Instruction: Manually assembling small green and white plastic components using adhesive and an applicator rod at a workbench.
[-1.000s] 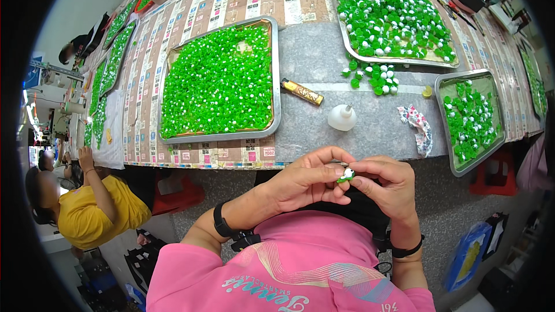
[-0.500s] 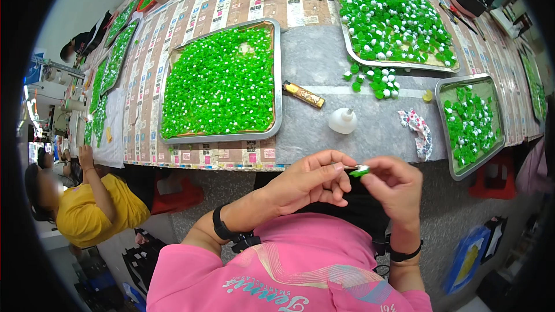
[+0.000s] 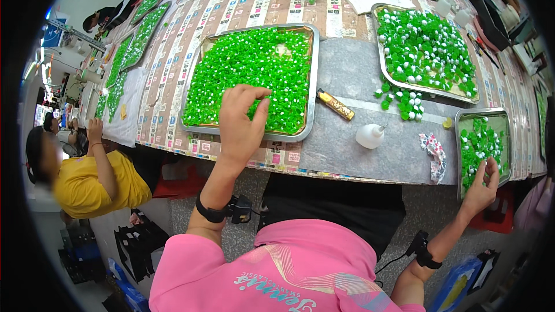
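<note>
My left hand (image 3: 241,121) is raised over the near edge of a large metal tray (image 3: 315,58) packed with small green pieces with white spots. Its thumb and forefinger curve toward each other with a gap between the tips, and I see nothing held there. Far to the right, my right hand (image 3: 483,189) reaches over the near side of a smaller metal tray (image 3: 461,188). Its fingers are parted, tips down by the loose green-and-white pieces (image 3: 478,138). Whether they touch a piece is too small to tell.
Between the trays lie a gold-and-brown lighter (image 3: 335,105), a white squeeze bottle (image 3: 370,136) and a floral cloth strip (image 3: 432,153). Another tray (image 3: 428,91) of green-and-white pieces stands behind, with some pieces spilled before it. A person in yellow (image 3: 101,185) sits at left.
My hands were together in front of me around a small green-and-white piece. They have parted, the left moving over the large tray, the right to the small tray. The view has shifted left.
</note>
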### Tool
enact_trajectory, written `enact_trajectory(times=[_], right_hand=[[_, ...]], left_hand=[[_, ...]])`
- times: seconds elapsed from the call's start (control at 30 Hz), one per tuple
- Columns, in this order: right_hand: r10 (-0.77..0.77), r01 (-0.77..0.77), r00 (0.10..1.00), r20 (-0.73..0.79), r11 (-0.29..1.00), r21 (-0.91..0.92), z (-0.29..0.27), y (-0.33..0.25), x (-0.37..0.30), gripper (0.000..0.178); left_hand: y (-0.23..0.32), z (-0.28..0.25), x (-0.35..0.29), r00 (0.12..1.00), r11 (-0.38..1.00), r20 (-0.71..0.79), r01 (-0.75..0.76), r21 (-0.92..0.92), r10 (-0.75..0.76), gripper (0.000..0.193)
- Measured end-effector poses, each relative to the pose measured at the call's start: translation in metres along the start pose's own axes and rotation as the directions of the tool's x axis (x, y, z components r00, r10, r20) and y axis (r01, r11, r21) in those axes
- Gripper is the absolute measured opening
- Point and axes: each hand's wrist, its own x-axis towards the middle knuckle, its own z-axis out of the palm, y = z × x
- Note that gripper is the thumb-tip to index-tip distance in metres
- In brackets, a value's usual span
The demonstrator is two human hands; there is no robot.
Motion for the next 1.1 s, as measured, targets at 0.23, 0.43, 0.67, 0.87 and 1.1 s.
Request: enact_trajectory(times=[0.23,0.43,0.67,0.87,1.1], right_hand=[[-0.164,0.134,0.977,0.138,0.970,0.205,0.003,-0.085,-0.039,0.018],[-0.379,0.199,0.863,0.334,0.863,0.464,0.018,-0.131,-0.070,0.019],[-0.397,0.124,0.797,0.456,0.846,0.519,0.046,-0.160,-0.089,0.050],[-0.423,-0.007,0.717,0.554,0.790,0.613,0.073,-0.165,-0.096,0.052],[-0.463,-0.024,0.712,0.528,0.735,0.678,0.035,-0.164,-0.093,0.048]], left_hand=[[-0.006,0.015,0.013,0.989,0.988,0.086,-0.130,0.081,0.123,0.015],[-0.012,0.019,0.019,0.975,0.989,0.183,-0.139,0.060,0.126,0.010],[0.005,0.008,0.007,0.980,0.931,0.196,0.105,-0.350,-0.036,0.009],[0.033,0.012,-0.015,0.851,0.408,0.510,0.514,-0.755,-0.128,0.010],[0.059,0.031,-0.033,0.606,-0.115,0.793,0.785,-0.609,-0.059,0.014]])
